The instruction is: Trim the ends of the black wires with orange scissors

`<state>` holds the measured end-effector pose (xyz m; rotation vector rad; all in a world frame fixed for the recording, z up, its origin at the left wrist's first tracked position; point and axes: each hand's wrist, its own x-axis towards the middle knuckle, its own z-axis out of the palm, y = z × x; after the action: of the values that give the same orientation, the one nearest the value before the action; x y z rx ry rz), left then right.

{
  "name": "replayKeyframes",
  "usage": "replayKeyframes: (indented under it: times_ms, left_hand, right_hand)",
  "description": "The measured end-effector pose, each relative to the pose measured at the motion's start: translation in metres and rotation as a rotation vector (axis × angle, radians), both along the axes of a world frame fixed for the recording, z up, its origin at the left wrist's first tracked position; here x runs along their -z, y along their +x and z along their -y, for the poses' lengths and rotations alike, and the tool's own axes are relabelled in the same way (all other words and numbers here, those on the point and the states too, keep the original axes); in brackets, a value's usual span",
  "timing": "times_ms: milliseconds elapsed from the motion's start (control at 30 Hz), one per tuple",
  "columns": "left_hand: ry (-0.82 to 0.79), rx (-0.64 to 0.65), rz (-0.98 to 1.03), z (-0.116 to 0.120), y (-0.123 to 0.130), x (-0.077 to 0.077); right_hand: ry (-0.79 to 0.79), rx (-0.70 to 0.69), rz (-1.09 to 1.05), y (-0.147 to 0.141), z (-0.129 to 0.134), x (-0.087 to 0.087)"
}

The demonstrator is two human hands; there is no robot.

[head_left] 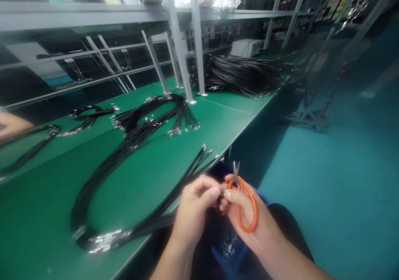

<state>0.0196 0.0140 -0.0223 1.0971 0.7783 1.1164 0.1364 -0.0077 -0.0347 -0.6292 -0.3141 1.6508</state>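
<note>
My right hand [246,207] is closed around scissors [254,213] with orange handles; their short metal blades point up and away, slightly apart. Thumb and fingertips of my left hand [195,207] are pinched together right against the fingers of my right hand. Whatever lies between them is too small to make out. Beside my left hand, a bundle of black cables [102,163] curves in a loop on the green table [46,213]. Part of it runs behind my left wrist at the table edge, with loose tips [204,148] pointing up past it. Pale labels or connectors [107,240] cluster on the bend.
More black cable bundles [156,101] lie farther back, with a large pile [246,74] behind the shelf posts [198,43]. Below my hands is a blue bin [229,257] holding small shiny bits. Another person's arm [12,124] rests at the left edge.
</note>
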Motion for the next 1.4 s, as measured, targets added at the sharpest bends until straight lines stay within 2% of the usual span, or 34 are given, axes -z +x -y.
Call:
replayKeyframes:
  times_ms: [267, 400, 467, 533, 633, 700, 767, 833, 1000, 1233, 1400]
  left_hand:
    - [-0.102, -0.016, 0.060, 0.003, 0.000, 0.003]
    - [-0.042, 0.034, 0.084, 0.002, 0.002, 0.005]
    - [-0.014, 0.015, 0.071, 0.001, 0.000, 0.007]
    - [0.006, -0.052, -0.003, 0.000, -0.004, 0.007]
    - [0.094, -0.208, -0.240, 0.003, -0.009, 0.002]
    - [0.137, -0.186, -0.384, 0.006, -0.011, -0.002]
    - [0.130, -0.076, -0.417, 0.008, -0.011, -0.003]
    - [0.098, -0.032, -0.385, 0.008, -0.010, -0.001]
    - [0.045, -0.116, -0.381, 0.004, -0.011, 0.005]
    - [0.025, -0.093, -0.332, 0.006, -0.013, 0.003]
    - [-0.006, -0.099, -0.329, 0.004, -0.015, 0.004]
  right_hand:
    - [-0.008, 0.005, -0.028, -0.001, -0.001, 0.005]
    - [-0.016, 0.002, -0.047, 0.000, -0.002, 0.001]
    - [-0.025, 0.013, -0.055, 0.000, -0.003, -0.001]
    - [-0.046, 0.021, -0.065, 0.001, -0.005, -0.002]
    - [-0.058, 0.026, -0.068, 0.000, -0.007, -0.003]
    - [-0.036, 0.028, -0.060, -0.001, -0.007, -0.004]
    - [-0.013, 0.023, -0.045, -0.002, -0.008, -0.005]
    - [0.007, 0.027, 0.002, -0.002, -0.008, -0.006]
    - [0.086, 0.137, 0.209, -0.003, -0.011, -0.012]
    - [0.158, 0.139, 0.273, -0.008, -0.012, -0.010]
    - [0.224, 0.286, 0.611, 0.001, -0.010, -0.005]
